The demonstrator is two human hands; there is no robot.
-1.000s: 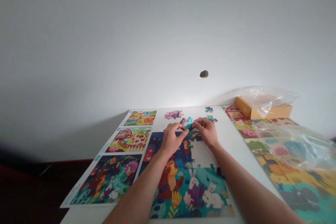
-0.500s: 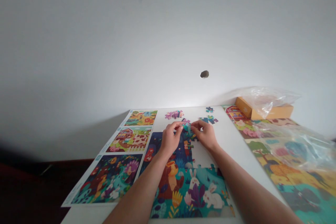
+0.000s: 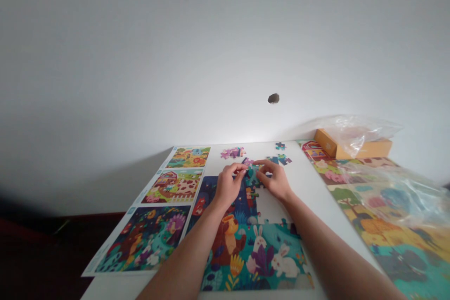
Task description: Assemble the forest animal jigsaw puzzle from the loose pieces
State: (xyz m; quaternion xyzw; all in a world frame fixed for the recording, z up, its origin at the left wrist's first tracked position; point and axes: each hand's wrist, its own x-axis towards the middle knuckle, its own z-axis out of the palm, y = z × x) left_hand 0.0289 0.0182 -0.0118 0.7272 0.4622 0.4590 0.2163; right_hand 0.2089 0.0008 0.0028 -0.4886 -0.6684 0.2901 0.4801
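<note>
Right now, the left hand (image 3: 228, 185) and the right hand (image 3: 274, 180) are working just apart at the top edge of a partly built jigsaw puzzle (image 3: 242, 248), with a teal jigsaw piece (image 3: 251, 176) sitting between them. The left fingers are curling in against that piece and the right fingers are spreading just beside it, but we cannot tell from this view whether either hand is clamping it. Both hands seem to be staying close so they can steady the piece at the puzzle's ragged edge, above a white gap (image 3: 272, 206), and they are hiding much of it themselves. Further out, pink jigsaw pieces (image 3: 232, 153) and blue-green jigsaw pieces (image 3: 280, 160) are lying loose on the white table (image 3: 309, 197), seemingly kept within easy reach. Three printed picture sheets (image 3: 172, 186) are lining the left side, perhaps for reference, while a clear plastic bag (image 3: 397, 197) is lying across a large printed picture (image 3: 386, 239) on the right, and a cardboard box (image 3: 362, 149) is sitting beyond it.
</note>
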